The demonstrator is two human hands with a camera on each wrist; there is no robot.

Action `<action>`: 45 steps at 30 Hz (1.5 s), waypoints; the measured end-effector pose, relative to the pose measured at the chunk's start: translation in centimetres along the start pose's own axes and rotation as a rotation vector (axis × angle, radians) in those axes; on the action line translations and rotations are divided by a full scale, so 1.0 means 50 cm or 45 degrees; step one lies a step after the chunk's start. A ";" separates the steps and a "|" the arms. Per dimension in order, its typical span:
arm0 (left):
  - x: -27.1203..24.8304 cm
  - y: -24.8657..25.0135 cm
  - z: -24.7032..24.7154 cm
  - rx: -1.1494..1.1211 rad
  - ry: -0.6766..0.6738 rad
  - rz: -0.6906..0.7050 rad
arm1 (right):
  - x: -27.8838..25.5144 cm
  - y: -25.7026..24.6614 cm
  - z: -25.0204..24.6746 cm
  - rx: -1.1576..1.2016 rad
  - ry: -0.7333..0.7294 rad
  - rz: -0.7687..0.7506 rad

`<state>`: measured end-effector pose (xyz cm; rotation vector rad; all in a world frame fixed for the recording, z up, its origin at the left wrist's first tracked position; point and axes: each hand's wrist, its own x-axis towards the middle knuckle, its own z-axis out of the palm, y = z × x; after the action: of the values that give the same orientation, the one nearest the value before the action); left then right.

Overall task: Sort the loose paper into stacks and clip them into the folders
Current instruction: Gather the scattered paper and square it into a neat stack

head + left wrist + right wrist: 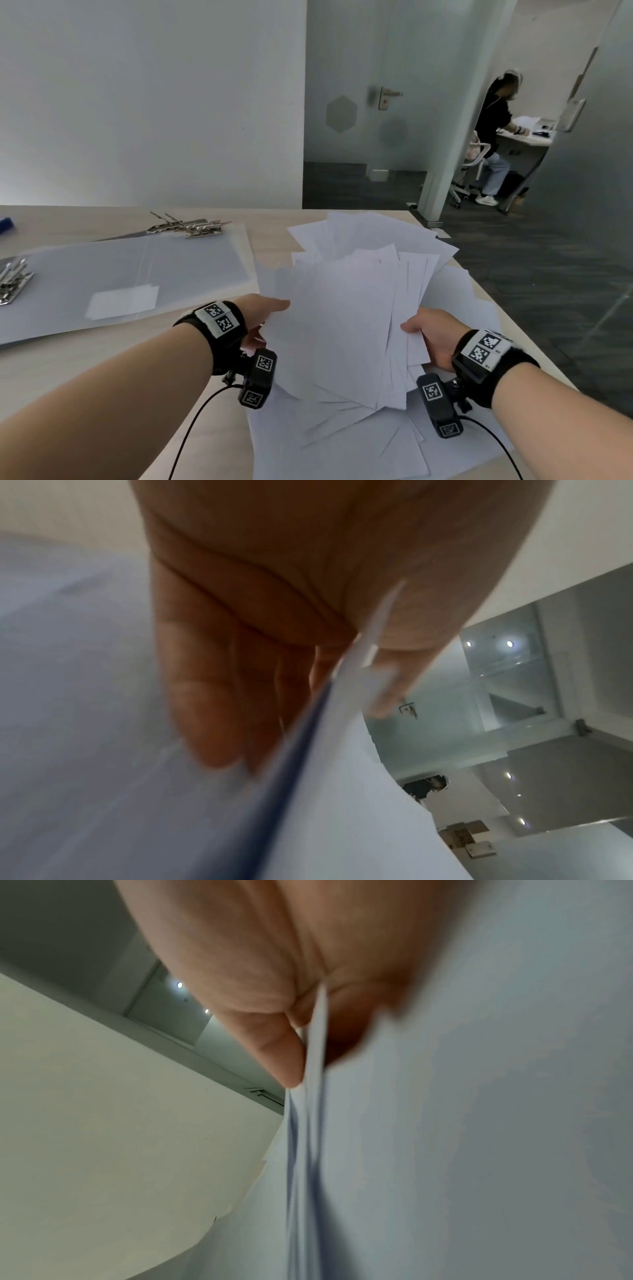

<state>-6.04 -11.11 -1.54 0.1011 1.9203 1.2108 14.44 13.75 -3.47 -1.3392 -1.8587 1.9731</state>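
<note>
Both hands hold one fanned bundle of white paper sheets point(339, 318), lifted off the pale wooden table point(270, 236) above a loose heap of more white sheets point(370, 236) that spreads across the table's right side, from the near edge to the far corner. The left hand point(263, 318) grips the bundle's left edge: the head view shows its thumb lying on top of the sheets, and the left wrist view shows the fingers point(212, 696) under the paper with the thumb pressing from the other side. The right hand point(433, 337) pinches the bundle's right edge — its thumb point(274, 1053) is on one face of the sheets, and the fingers behind are mostly hidden by blurred paper. The sheets in the bundle are not squared up; their far corners splay out to the right.

To the left of the heap lies an open translucent grey plastic folder point(137, 274), flat on the table, with a white label point(123, 301) on its near part. A set of silver metal clips point(191, 226) sits at the folder's far edge, and another cluster of silver clips point(12, 284) lies at the left border of the view. A small blue object point(5, 224) shows at the far left; what it is cannot be told.

Beyond the table, past a glass partition, a second person in a dark top point(493, 133) is seated at a white desk point(527, 133) — well apart from the work here.
</note>
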 end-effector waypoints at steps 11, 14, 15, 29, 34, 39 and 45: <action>0.026 0.009 0.013 0.009 -0.135 0.015 | 0.013 -0.003 0.000 -0.037 -0.199 0.064; 0.041 0.021 0.016 -0.011 0.006 0.029 | 0.026 -0.001 0.006 -0.152 -0.176 -0.101; 0.048 0.023 0.014 -0.043 0.067 0.038 | 0.030 0.000 0.005 -0.175 -0.168 -0.123; 0.077 0.026 0.041 0.192 0.075 0.096 | 0.001 -0.008 0.028 -0.097 -0.319 0.011; 0.023 0.029 0.050 0.135 -0.021 0.152 | -0.002 -0.016 0.028 -0.122 -0.214 -0.112; 0.013 0.024 -0.015 0.137 0.436 0.441 | -0.017 -0.023 -0.006 0.151 -0.060 -0.281; -0.006 0.013 -0.020 -0.067 0.238 0.387 | -0.052 -0.024 -0.015 0.407 -0.053 -0.381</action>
<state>-6.73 -11.64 -0.68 0.2681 2.0860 1.5160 15.93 13.00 -1.01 -0.8826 -1.5622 2.0371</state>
